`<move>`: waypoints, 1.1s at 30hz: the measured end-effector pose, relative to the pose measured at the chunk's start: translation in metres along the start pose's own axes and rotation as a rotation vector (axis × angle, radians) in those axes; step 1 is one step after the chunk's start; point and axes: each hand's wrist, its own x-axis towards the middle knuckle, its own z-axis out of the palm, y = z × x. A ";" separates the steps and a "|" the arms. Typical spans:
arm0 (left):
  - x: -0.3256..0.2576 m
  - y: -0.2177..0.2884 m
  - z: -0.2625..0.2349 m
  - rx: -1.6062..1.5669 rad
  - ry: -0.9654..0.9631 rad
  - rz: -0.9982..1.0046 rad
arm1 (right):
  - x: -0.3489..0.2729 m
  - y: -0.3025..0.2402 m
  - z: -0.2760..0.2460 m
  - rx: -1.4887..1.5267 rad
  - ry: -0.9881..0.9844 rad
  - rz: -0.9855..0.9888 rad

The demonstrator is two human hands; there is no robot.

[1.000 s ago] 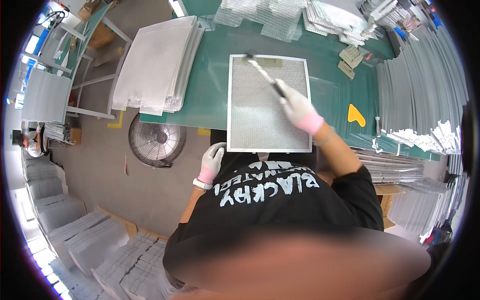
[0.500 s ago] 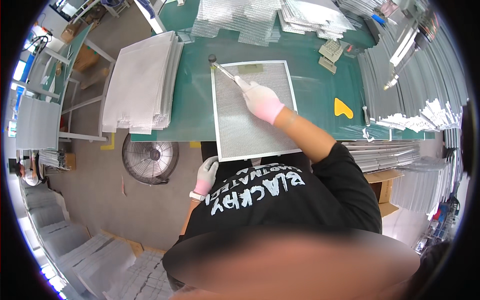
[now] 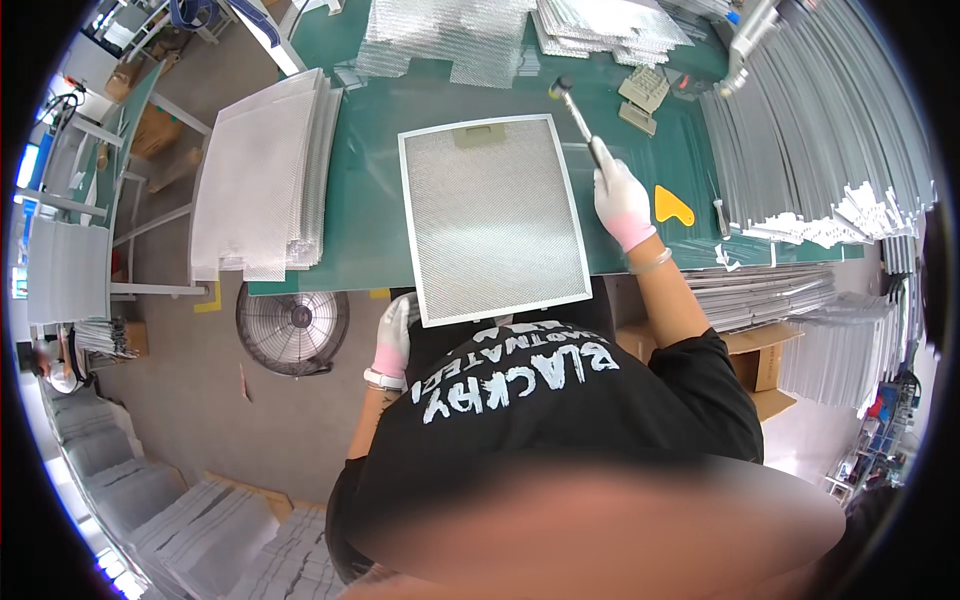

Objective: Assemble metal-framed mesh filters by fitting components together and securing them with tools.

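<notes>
In my right hand (image 3: 622,200), gloved in white and pink, is a hammer (image 3: 577,115) with a dark head and a metal shaft. My fingers are closed around its dark grip, and the head points away, beyond the right edge of a mesh filter panel (image 3: 493,215). The panel has a thin white frame and a tab at its far side. It lies on the green table (image 3: 375,200) with its near edge jutting past the table toward me. Beside its near left corner is my left hand (image 3: 393,335), also gloved; its fingertips are partly hidden at the frame.
Mesh sheets are stacked at left (image 3: 258,175) and at the far side (image 3: 445,35). To the right are a yellow scraper (image 3: 673,207), a screwdriver (image 3: 721,215), a beige calculator-like device (image 3: 643,90) and many upright pale strips (image 3: 820,140). A floor fan (image 3: 293,325) stands below left.
My right hand has swung the hammer off the panel's far left corner, to the right beyond its right edge. The view has shifted slightly; the panel and left hand stay nearly in place.
</notes>
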 end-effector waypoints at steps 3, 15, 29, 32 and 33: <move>-0.003 -0.006 0.004 -0.074 0.011 -0.007 | -0.002 0.004 0.005 -0.018 -0.072 0.018; -0.003 -0.019 0.001 0.782 -0.045 0.486 | 0.001 0.028 0.007 0.018 -0.041 -0.011; -0.007 0.051 0.070 -0.709 -0.274 -0.175 | -0.128 0.054 -0.090 0.091 0.077 -0.074; -0.004 0.043 0.069 -0.621 -0.320 -0.197 | -0.154 0.056 -0.083 0.093 0.194 -0.116; -0.003 0.040 0.068 -0.604 -0.321 -0.220 | -0.159 0.054 -0.080 0.078 0.139 -0.080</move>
